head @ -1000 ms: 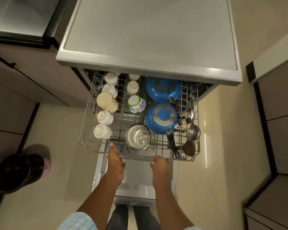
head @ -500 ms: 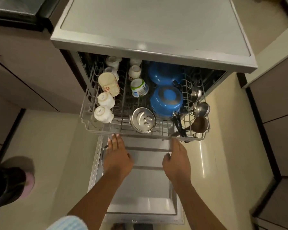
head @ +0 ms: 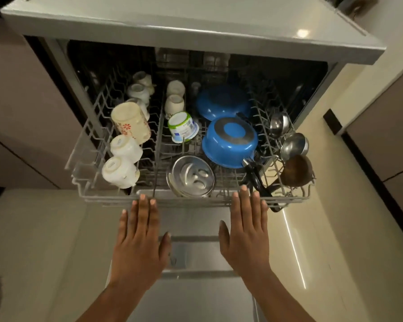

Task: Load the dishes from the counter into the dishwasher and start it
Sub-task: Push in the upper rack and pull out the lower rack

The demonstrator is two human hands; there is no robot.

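Rack (head: 102,198) slid inward under left hand (head: 139,242), right hand (head: 244,231); two pans (head: 222,105) (head: 230,145).

"How did the rack (head: 107,199) sit?"

"Partly drawn out of the dishwasher (head: 196,19), above the lowered door (head: 191,298). White cups (head: 119,171) lay upturned down its left side, and a patterned tumbler (head: 130,125) tilted behind them."

"And the rest?"

"A green-and-white tub (head: 183,126) in the middle, a steel bowl (head: 191,176) at the front, two blue pans (head: 229,141) bottom up, and steel ladles (head: 294,146) along the right."
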